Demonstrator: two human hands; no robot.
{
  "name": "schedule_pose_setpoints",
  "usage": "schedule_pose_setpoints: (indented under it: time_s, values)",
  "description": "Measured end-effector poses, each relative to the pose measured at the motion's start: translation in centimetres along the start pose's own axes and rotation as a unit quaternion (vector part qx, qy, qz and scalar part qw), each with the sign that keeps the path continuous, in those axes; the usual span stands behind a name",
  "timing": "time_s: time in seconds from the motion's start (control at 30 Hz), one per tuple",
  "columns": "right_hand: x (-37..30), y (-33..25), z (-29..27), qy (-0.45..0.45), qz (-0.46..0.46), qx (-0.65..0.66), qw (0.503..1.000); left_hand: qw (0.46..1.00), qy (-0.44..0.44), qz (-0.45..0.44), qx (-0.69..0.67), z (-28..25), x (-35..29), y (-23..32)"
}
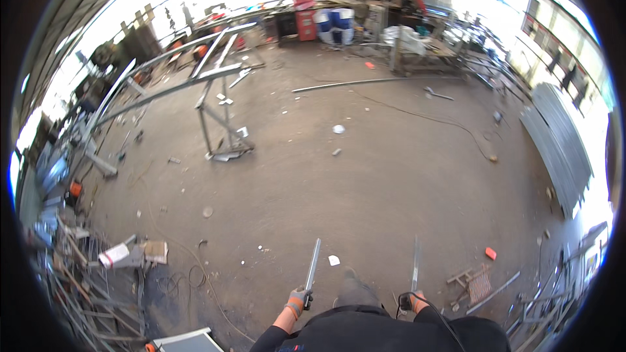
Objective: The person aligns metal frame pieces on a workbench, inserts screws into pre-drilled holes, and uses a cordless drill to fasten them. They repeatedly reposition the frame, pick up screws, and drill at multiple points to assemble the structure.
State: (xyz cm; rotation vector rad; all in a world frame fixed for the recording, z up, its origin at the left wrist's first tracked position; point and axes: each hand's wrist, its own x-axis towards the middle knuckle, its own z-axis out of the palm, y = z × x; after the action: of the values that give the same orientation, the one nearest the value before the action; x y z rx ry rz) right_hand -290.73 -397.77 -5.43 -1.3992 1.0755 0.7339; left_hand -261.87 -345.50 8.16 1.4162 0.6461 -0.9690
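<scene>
My left hand (298,301), in an orange and grey glove, is closed around the lower end of a straight silvery metal bar (313,264). The bar points forward, away from my body. On the other side, my right hand (417,301), also gloved, grips near the base of a thin, grey metal strip (416,264) that is blurred. Something dark sits at that grip, and a black cable (442,318) loops from it past my right arm. Whether strip and dark part are one tool, I cannot tell.
A long metal frame (169,91) on a trestle (225,130) stands at far left. Scrap metal piles (98,293) lie near left. A metal rod (378,82) and cord (424,116) lie on the floor ahead. Corrugated sheets (557,143) lean at right; a small rack (479,285) lies nearer.
</scene>
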Motion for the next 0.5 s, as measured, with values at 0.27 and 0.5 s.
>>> schedule_pose_setpoints:
  time_s: [0.27, 0.5]
  values:
    - [17.1, -46.4, 24.7, 0.018, -0.092, -0.229, 0.969, 0.968, 0.150, -0.094, -0.177, -28.5, 11.6, 11.3]
    - [25.2, -86.0, 68.6, -0.032, -0.046, -0.505, 0.861, 0.858, 0.267, -0.112, -0.424, -55.4, 11.4, 24.9]
